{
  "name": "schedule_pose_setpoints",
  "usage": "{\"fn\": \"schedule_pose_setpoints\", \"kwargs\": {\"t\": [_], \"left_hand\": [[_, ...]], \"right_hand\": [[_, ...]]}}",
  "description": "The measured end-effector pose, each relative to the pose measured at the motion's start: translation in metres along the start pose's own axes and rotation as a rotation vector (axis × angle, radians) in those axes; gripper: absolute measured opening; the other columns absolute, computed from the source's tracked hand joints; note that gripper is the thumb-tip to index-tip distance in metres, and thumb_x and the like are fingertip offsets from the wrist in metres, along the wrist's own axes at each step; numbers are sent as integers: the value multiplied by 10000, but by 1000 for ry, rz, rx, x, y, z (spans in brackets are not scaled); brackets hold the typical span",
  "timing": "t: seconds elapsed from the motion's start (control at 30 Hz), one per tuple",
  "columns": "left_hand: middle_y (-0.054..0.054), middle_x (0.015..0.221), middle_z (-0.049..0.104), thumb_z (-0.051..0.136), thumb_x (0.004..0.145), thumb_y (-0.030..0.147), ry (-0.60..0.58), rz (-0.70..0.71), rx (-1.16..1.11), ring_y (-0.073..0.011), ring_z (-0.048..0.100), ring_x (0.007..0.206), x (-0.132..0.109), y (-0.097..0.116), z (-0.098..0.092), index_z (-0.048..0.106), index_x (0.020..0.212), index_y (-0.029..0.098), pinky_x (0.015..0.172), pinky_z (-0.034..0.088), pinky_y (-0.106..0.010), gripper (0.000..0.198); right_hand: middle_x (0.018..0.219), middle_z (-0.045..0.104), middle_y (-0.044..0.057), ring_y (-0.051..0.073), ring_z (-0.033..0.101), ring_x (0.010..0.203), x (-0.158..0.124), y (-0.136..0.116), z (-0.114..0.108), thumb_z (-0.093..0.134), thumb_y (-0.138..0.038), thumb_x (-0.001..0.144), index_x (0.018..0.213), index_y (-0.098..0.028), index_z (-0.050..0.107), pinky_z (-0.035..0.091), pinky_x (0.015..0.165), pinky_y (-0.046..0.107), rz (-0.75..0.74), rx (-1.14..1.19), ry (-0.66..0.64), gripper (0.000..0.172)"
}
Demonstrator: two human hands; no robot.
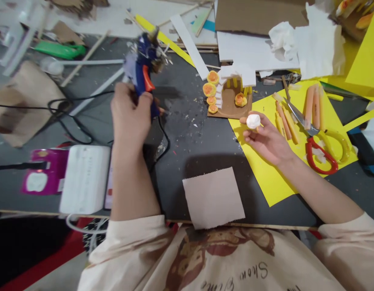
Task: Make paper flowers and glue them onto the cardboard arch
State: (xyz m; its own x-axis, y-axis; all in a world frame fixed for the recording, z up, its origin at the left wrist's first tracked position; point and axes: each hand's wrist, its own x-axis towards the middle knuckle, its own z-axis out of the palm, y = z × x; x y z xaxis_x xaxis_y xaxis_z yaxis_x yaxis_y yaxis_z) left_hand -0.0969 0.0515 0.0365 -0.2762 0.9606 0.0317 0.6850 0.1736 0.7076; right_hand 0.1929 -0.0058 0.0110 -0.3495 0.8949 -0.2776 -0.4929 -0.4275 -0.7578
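My left hand [130,113] is wrapped round the handle of a blue hot glue gun [141,66] with an orange trigger, its nozzle pointing up and away from me. In my right hand [267,141], a small round white piece [253,121] sits between the fingertips, palm turned up. Just beyond that hand stands a small cardboard model [231,101] with white steps and several yellow-orange flower-like discs [209,89]. A rectangle of pinkish-brown card [214,198] lies at the table's front edge, between my forearms.
Scissors [322,155] and several orange and yellow sticks [314,107] lie on yellow paper [268,186] at the right. A white power adapter [85,180] and black cable [80,139] are on the left. White board [244,50], cardboard [259,16] and strips cover the back.
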Motion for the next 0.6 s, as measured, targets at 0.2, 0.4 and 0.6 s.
{"fn": "schedule_pose_setpoints", "kwargs": {"t": [0.2, 0.4, 0.6], "left_hand": [[47, 657, 574, 691, 503, 234, -151, -125, -577, -60, 446, 567, -13, 28, 1, 577, 772, 163, 544, 403, -213, 301], [27, 527, 630, 765, 466, 215, -391, -260, -765, -84, 484, 469, -34, 39, 18, 645, 661, 179, 467, 416, -251, 232], [-18, 722, 735, 795, 527, 250, -476, -189, -771, -64, 448, 453, -52, 43, 32, 685, 684, 185, 391, 334, -225, 203]], "right_hand": [[1027, 731, -32, 94, 682, 795, 2, 0, -5, 782, -361, 713, 979, -270, 663, 596, 732, 224, -22, -41, 32, 306], [1020, 710, -61, 101, 686, 828, 5, 1, -10, 842, -378, 668, 1030, -326, 655, 596, 852, 271, -197, -184, 144, 411], [995, 697, -64, 105, 700, 837, 5, 1, -8, 877, -328, 646, 950, -317, 655, 602, 877, 280, -236, -212, 146, 377]]}}
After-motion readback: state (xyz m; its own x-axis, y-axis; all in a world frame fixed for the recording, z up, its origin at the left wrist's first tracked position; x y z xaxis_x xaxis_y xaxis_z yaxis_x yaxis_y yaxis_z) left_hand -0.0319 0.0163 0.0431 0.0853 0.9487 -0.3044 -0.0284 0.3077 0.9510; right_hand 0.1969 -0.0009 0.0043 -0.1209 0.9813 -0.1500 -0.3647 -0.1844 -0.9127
